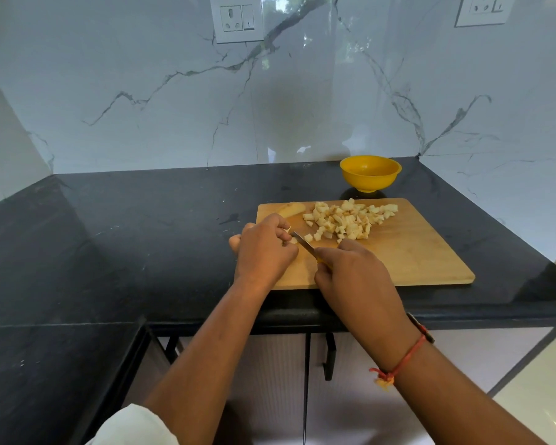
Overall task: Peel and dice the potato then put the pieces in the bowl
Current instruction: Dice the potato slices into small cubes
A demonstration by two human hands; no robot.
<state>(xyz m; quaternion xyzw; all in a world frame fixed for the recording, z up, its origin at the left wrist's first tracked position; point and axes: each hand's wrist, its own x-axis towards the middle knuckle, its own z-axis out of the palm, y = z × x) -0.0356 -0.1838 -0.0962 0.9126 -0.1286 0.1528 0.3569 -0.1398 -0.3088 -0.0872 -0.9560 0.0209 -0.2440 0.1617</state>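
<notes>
Slanting knife point(304, 243) — tip toward left hand point(264, 248)

A cutting board point(414, 252) is lying on the counter point(142, 236), w/ a bowl point(370, 173) sitting just behind its far edge. Diced pieces point(347, 220) are lying heaped across the board's far half, a potato chunk point(292, 208) lying at the far-left corner. At the near-left, the left hand point(264, 248) is pinning a small piece point(293, 240), w/ the right hand point(357, 274) holding a knife point(304, 244) just right of it.
</notes>
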